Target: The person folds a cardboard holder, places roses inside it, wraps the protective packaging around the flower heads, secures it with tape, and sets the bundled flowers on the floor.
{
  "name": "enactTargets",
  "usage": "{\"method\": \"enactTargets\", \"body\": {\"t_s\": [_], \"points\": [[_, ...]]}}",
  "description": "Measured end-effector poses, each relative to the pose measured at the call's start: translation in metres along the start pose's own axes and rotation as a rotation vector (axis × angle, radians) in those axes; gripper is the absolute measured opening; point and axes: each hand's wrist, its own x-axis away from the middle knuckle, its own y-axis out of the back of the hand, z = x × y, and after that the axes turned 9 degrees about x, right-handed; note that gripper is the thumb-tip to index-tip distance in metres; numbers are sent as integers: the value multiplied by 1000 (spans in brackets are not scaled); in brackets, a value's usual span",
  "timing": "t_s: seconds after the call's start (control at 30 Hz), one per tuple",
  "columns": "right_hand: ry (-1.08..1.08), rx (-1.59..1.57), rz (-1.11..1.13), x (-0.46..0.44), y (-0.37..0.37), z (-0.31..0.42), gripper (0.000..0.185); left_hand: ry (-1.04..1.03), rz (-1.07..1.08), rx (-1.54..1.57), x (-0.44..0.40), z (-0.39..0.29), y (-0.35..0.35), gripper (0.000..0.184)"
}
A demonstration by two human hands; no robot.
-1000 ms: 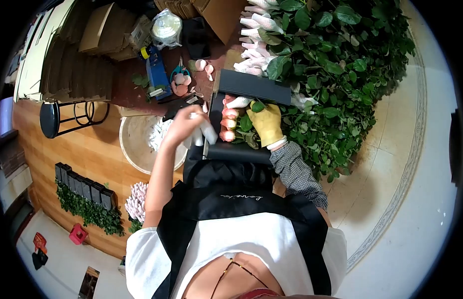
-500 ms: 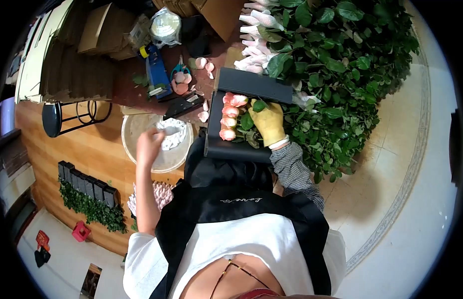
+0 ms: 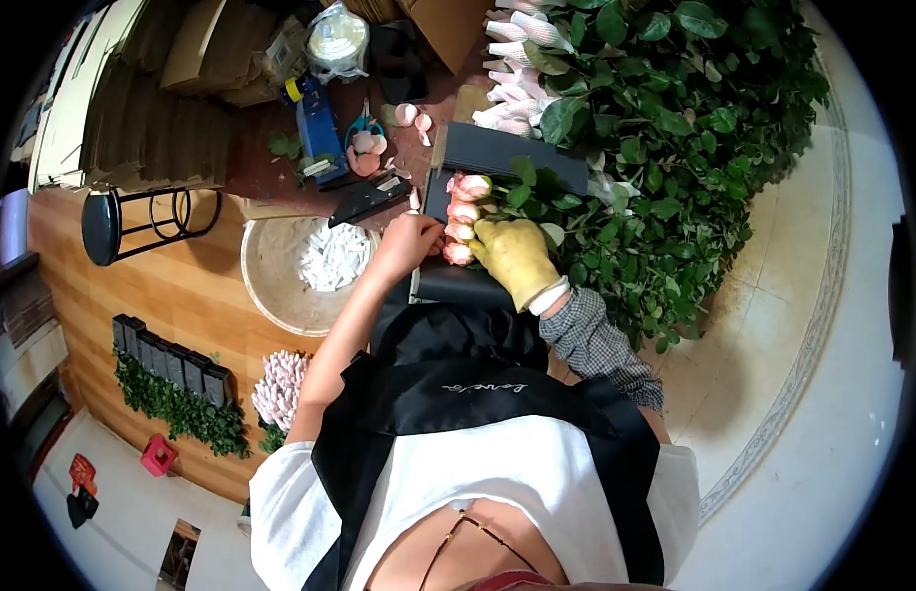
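Note:
Pink-and-white roses (image 3: 463,212) lie in a column on a black wrap (image 3: 463,286), their leafy stems pointing right. My right hand (image 3: 517,258), in a yellow glove, is closed at the stems just behind the lower blooms. My left hand (image 3: 409,244) is bare, its fingers curled together at the left side of the lower roses; whatever they pinch is too small or hidden to name. A dark ridged board (image 3: 517,156) lies above the roses.
A pale tub (image 3: 271,281) of white sleeves (image 3: 337,254) stands left of the table. Scissors (image 3: 363,126), petals (image 3: 364,156) and a blue box (image 3: 320,128) lie beyond. Net-wrapped blooms (image 3: 517,94) and dense foliage (image 3: 694,138) are at upper right.
My left hand has gone from the roses to above the tub and back to the lower roses; the white sleeve it held has left it. My gloved hand has shifted down and left along the stems.

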Motion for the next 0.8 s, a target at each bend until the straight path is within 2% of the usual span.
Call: {"method": "enactTargets", "body": {"t_s": [0.03,0.13,0.23,0.3,0.37,0.43,0.5,0.6,0.67,0.73,0.8], "points": [[48,-39,-21,0,-1,-3,22,13,44,-99,-2,-2,0,25],[163,-198,-17,4,7,-17,22,-12,50,-8,-3,13,-1,23],[168,-263,22,4,9,-24,28,-110,34,-185,-7,18,-2,22],[161,-259,88,6,6,-23,37,-111,27,-206,-5,18,-5,22],[165,-257,55,5,6,-23,37,-127,9,-229,-8,20,-4,21],[172,-257,33,6,7,-22,37,-211,-20,-21,-6,31,-5,22],[131,-350,75,3,11,-22,39,-192,-39,-11,-3,33,-7,22],[78,-344,71,1,5,-20,39,-172,-43,-112,2,26,-5,22],[90,-156,4,1,9,-8,40,-193,-68,-272,8,5,-1,21],[40,-98,38,0,9,-1,42,-239,-71,-339,19,-9,-1,20],[35,-111,39,2,8,-4,38,-359,-229,-351,34,-34,-10,20]]}}
